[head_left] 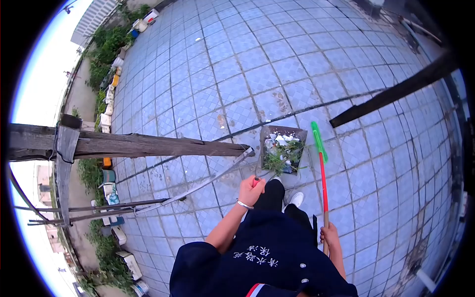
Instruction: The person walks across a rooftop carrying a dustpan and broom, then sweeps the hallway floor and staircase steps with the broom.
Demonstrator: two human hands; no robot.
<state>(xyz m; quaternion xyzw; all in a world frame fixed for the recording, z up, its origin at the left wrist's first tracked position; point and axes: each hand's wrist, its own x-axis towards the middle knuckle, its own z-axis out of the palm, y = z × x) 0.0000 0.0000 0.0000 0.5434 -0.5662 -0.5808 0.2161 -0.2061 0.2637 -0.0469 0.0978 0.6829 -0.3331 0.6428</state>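
Observation:
My left hand (251, 191) is closed around the red-tipped handle (256, 181) of a dustpan. The dustpan (303, 134) is a dark scoop in front of my feet, filled with green weeds (279, 159) and white scraps (283, 138). In my right hand (330, 234) is the pole of a broom, gripped near my right side. Its shaft (324, 185) runs red in the upper stretch and tan where I hold it. The bright green broom head (318, 141) rests on the tiles just right of the dustpan, apart from it.
A weathered wooden post (163, 146) juts in from the left, with a pale strap (208, 180) hanging from it. Another dark beam (391, 91) reaches in from the right. Planters and tubs (105, 121) with greenery line the left edge. Bits of debris (221, 121) dot the blue tiles.

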